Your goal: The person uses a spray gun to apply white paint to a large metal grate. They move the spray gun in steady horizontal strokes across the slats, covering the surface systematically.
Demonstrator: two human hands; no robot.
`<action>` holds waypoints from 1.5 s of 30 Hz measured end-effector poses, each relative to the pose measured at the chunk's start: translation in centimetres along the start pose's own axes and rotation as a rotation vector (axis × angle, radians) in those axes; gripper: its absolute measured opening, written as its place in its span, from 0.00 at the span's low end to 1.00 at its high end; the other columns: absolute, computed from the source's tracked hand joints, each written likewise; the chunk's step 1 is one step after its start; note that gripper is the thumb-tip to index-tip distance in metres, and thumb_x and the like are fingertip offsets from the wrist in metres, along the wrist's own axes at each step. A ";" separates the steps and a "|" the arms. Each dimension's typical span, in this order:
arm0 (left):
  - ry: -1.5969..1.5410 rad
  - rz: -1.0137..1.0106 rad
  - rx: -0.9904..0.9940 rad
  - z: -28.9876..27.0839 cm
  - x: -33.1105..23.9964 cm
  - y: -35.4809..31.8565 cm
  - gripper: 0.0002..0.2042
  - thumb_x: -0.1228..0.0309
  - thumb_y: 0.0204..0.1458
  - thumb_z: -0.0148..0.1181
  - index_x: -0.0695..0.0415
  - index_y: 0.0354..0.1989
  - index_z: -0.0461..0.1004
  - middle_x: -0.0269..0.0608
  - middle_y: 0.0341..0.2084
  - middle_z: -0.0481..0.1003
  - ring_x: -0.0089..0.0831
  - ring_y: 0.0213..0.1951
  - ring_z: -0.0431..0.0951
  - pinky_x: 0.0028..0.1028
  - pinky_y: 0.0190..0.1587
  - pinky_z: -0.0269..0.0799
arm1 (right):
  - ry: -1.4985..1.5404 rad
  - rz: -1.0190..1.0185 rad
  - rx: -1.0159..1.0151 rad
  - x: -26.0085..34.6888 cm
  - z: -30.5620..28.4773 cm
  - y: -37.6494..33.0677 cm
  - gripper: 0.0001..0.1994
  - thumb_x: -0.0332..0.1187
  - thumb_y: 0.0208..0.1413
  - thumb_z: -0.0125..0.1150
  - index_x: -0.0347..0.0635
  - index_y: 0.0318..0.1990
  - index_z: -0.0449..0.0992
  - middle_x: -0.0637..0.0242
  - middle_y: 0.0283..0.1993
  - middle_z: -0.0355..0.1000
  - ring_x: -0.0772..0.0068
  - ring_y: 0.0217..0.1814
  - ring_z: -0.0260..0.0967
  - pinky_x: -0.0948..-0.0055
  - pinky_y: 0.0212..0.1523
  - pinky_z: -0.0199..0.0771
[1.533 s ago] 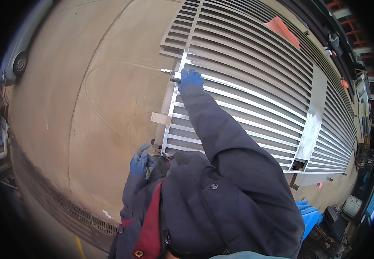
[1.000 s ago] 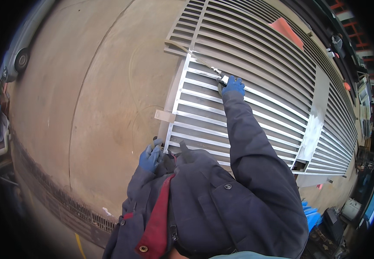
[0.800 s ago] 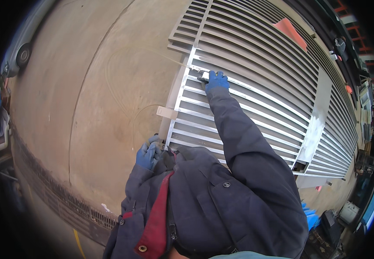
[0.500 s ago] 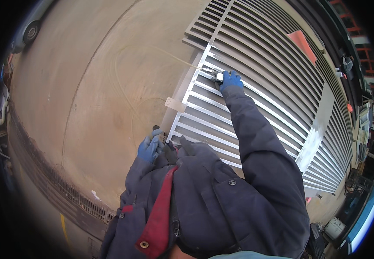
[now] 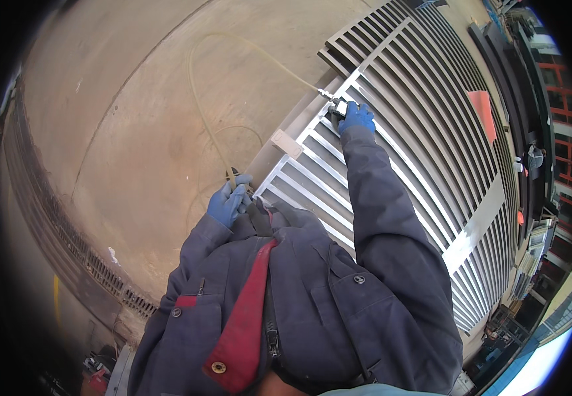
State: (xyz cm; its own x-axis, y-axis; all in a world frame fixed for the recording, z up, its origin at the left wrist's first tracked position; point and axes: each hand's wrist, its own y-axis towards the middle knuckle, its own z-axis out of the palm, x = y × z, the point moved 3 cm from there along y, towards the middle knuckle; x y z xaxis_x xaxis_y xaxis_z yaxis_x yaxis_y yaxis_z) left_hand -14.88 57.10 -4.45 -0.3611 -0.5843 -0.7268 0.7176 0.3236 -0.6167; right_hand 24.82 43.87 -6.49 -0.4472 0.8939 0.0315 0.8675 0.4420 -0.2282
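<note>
My right hand, in a blue glove, reaches far out over a large grey metal slatted grille lying on the concrete floor and grips a small metal spray tool at the grille's left frame. A thin yellowish hose runs from that tool in a loop across the floor back to my left hand, also blue-gloved, which is closed on the hose near my chest. My dark blue jacket with a red collar fills the lower part of the view.
A small pale block lies at the grille's left edge. An orange-red piece rests on the slats farther right. A floor drain grate runs along the left. Stacked items and a person stand at the far right.
My right hand swept across the slats to the right, then back to the grille's left frame. My view tilted, so more hose shows. The left hand stayed near my chest.
</note>
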 end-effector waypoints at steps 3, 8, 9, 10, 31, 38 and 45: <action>-0.012 0.001 -0.013 -0.3 0.6 0.1 0.16 0.64 0.71 0.50 0.54 0.63 0.72 0.27 0.28 0.73 0.14 0.25 0.66 0.16 0.28 0.62 | -0.028 0.078 0.041 -2.0 -0.4 -1.0 0.27 0.41 0.55 0.70 0.53 0.62 0.71 0.48 0.69 0.62 0.39 0.68 0.64 0.47 0.63 0.74; -0.040 0.023 0.024 -0.5 1.2 0.7 0.16 0.64 0.71 0.50 0.54 0.63 0.72 0.27 0.28 0.73 0.14 0.25 0.66 0.16 0.29 0.63 | -0.021 0.157 0.051 -2.5 -0.2 -1.6 0.28 0.43 0.54 0.71 0.54 0.62 0.70 0.46 0.69 0.61 0.38 0.67 0.66 0.45 0.60 0.76; -0.035 0.021 0.027 -0.4 1.2 0.9 0.16 0.64 0.71 0.50 0.54 0.64 0.72 0.28 0.28 0.73 0.14 0.25 0.66 0.16 0.29 0.63 | -0.011 0.139 0.042 -1.9 0.0 -1.5 0.28 0.43 0.54 0.71 0.54 0.61 0.70 0.45 0.68 0.62 0.39 0.66 0.66 0.46 0.61 0.75; -0.029 0.011 0.029 -0.4 1.1 1.0 0.16 0.64 0.72 0.50 0.54 0.64 0.72 0.28 0.28 0.73 0.14 0.25 0.66 0.16 0.29 0.63 | -0.007 0.111 0.038 -0.9 0.4 -1.1 0.28 0.43 0.54 0.71 0.54 0.62 0.70 0.46 0.68 0.62 0.39 0.66 0.66 0.46 0.61 0.75; 0.014 -0.042 0.078 0.9 0.2 1.9 0.18 0.65 0.72 0.48 0.58 0.65 0.70 0.32 0.30 0.77 0.15 0.25 0.71 0.16 0.30 0.67 | 0.119 0.308 -0.037 -4.4 0.9 -4.5 0.27 0.53 0.58 0.67 0.47 0.58 0.73 0.45 0.62 0.66 0.41 0.62 0.68 0.46 0.54 0.77; 0.213 0.039 0.069 1.2 -2.2 0.9 0.20 0.60 0.72 0.51 0.58 0.65 0.70 0.34 0.26 0.77 0.21 0.25 0.74 0.22 0.31 0.72 | 0.149 0.077 0.047 4.4 1.5 -1.5 0.21 0.38 0.59 0.63 0.47 0.60 0.72 0.50 0.62 0.65 0.45 0.61 0.69 0.47 0.57 0.75; 0.210 -0.002 0.088 1.9 -1.6 1.2 0.19 0.65 0.72 0.48 0.59 0.66 0.67 0.33 0.27 0.76 0.19 0.25 0.72 0.19 0.31 0.68 | 0.104 0.236 0.026 -2.2 0.8 -4.9 0.22 0.39 0.61 0.63 0.48 0.61 0.71 0.51 0.63 0.65 0.45 0.63 0.68 0.46 0.55 0.78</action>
State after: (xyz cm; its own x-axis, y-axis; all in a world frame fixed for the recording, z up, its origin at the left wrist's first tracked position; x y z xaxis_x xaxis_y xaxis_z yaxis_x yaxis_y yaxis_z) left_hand -12.33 57.02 -3.52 -0.4722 -0.4141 -0.7782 0.7624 0.2512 -0.5963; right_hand 21.35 39.65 -6.18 -0.2071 0.9755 0.0743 0.9385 0.2196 -0.2664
